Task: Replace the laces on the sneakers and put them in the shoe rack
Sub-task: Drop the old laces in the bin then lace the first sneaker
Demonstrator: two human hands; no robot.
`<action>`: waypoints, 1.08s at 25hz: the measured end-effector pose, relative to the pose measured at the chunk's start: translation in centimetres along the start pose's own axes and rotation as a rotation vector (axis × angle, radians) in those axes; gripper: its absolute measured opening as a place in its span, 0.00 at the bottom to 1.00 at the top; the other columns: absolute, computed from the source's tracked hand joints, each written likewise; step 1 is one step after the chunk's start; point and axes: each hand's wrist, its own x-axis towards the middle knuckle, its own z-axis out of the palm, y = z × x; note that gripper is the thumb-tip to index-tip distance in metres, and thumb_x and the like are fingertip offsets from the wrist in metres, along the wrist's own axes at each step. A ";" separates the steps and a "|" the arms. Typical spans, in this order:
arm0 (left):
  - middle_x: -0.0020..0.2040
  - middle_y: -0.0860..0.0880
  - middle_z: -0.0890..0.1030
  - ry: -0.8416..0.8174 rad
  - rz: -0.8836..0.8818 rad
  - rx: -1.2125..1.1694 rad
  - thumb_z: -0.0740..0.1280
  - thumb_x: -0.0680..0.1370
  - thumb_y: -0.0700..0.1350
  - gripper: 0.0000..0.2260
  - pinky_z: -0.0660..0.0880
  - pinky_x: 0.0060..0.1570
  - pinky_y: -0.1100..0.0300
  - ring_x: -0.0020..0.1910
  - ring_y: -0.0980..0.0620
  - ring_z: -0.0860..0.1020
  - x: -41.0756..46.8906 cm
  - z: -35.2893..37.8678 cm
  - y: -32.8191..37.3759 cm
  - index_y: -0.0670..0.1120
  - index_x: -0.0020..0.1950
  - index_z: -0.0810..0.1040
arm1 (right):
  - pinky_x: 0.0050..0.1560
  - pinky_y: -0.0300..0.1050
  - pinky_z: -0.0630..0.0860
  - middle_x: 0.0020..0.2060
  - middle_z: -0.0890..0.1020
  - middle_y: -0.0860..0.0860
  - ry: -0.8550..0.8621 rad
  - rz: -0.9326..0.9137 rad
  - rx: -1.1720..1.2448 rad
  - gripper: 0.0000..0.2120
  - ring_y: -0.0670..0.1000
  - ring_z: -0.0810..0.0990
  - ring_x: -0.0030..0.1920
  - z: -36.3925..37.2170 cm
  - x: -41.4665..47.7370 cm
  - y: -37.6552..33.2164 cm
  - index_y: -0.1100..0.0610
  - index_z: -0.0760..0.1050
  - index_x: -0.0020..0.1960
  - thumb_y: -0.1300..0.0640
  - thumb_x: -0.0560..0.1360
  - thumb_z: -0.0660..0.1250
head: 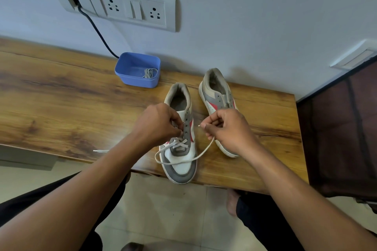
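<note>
Far left, the counter point(51, 91) is a wood-grain slab w/ dark knots, smooth and a bit glossy. One stiff white lace tip point(101, 150) lies flat near its front edge. On the wall behind: pale socket plate point(134, 9), rectangular, and a black cable point(98, 30) dropping from a slot beside it toward the counter. Next, a blue plastic tub point(137, 69), rounded-rect, against the wall, w/ a grey lace bundle point(150, 72) coiled inside.

Left hand point(157, 124): fingers curled, pinching the grey eyelet strip of the laced sneaker point(180, 167); can't tell if it also has the lace. That sneaker sits at the counter's front edge, toe toward the person: white/grey panels, red side stripe, worn fuzzy collar. A flat white lace point(183, 159) crosses only the lowest eyelets, then loops slack over the toe.

Right hand point(228, 128): thumb and fingers clamped on the lace near its free tip, just right of that shoe. Hands apart, shoe between them. Behind it, the second sneaker point(216, 91), same colours, unlaced, eyelets bare, angled. Far right, a dark mesh-sided unit point(342, 128) beside the counter.
</note>
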 end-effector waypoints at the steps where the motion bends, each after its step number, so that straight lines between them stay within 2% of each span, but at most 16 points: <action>1: 0.27 0.59 0.77 -0.010 -0.002 -0.006 0.79 0.71 0.45 0.03 0.72 0.30 0.65 0.30 0.57 0.80 0.0 0.0 -0.1 0.51 0.43 0.87 | 0.47 0.53 0.86 0.35 0.86 0.50 -0.017 -0.026 0.011 0.05 0.48 0.86 0.35 0.4 -0.2 0.0 0.53 0.82 0.44 0.59 0.78 0.76; 5: 0.25 0.58 0.77 -0.044 -0.019 -0.031 0.79 0.71 0.45 0.03 0.69 0.28 0.70 0.28 0.60 0.79 0.4 0.1 -0.2 0.51 0.42 0.87 | 0.46 0.50 0.85 0.36 0.85 0.47 -0.042 -0.087 -0.026 0.06 0.45 0.84 0.37 2.0 -0.6 0.4 0.50 0.82 0.45 0.59 0.79 0.74; 11: 0.27 0.57 0.79 -0.046 -0.014 -0.056 0.79 0.71 0.45 0.03 0.73 0.30 0.67 0.30 0.57 0.82 0.4 0.3 -0.2 0.51 0.42 0.87 | 0.43 0.41 0.80 0.37 0.84 0.44 0.047 -0.094 -0.009 0.03 0.43 0.83 0.40 4.2 -0.9 0.7 0.52 0.83 0.47 0.57 0.79 0.74; 18: 0.31 0.55 0.83 -0.071 0.003 -0.133 0.79 0.71 0.43 0.03 0.78 0.34 0.63 0.30 0.57 0.83 0.4 0.4 -0.8 0.49 0.41 0.87 | 0.43 0.49 0.81 0.39 0.84 0.45 0.199 -0.229 -0.219 0.02 0.46 0.82 0.41 6.1 -1.5 0.7 0.54 0.83 0.47 0.56 0.78 0.74; 21: 0.31 0.53 0.84 -0.078 0.012 -0.159 0.79 0.71 0.41 0.03 0.81 0.36 0.61 0.31 0.55 0.83 0.6 0.5 -1.1 0.48 0.41 0.87 | 0.42 0.46 0.81 0.34 0.84 0.44 0.190 -0.093 -0.017 0.04 0.44 0.82 0.37 5.7 -1.1 0.7 0.51 0.85 0.43 0.57 0.75 0.78; 23: 0.30 0.54 0.83 -0.101 0.006 -0.178 0.79 0.71 0.41 0.03 0.79 0.35 0.63 0.30 0.56 0.82 0.7 0.5 -1.2 0.47 0.41 0.87 | 0.42 0.43 0.81 0.34 0.85 0.43 0.157 -0.024 0.077 0.05 0.42 0.83 0.37 5.1 -0.8 0.7 0.50 0.86 0.41 0.57 0.72 0.81; 27: 0.27 0.57 0.82 -0.143 0.000 -0.187 0.79 0.72 0.43 0.04 0.74 0.32 0.67 0.28 0.60 0.79 1.0 0.4 -1.2 0.48 0.40 0.86 | 0.42 0.45 0.82 0.33 0.86 0.42 0.139 -0.047 0.081 0.07 0.42 0.84 0.36 4.8 -0.9 0.2 0.49 0.86 0.39 0.58 0.69 0.83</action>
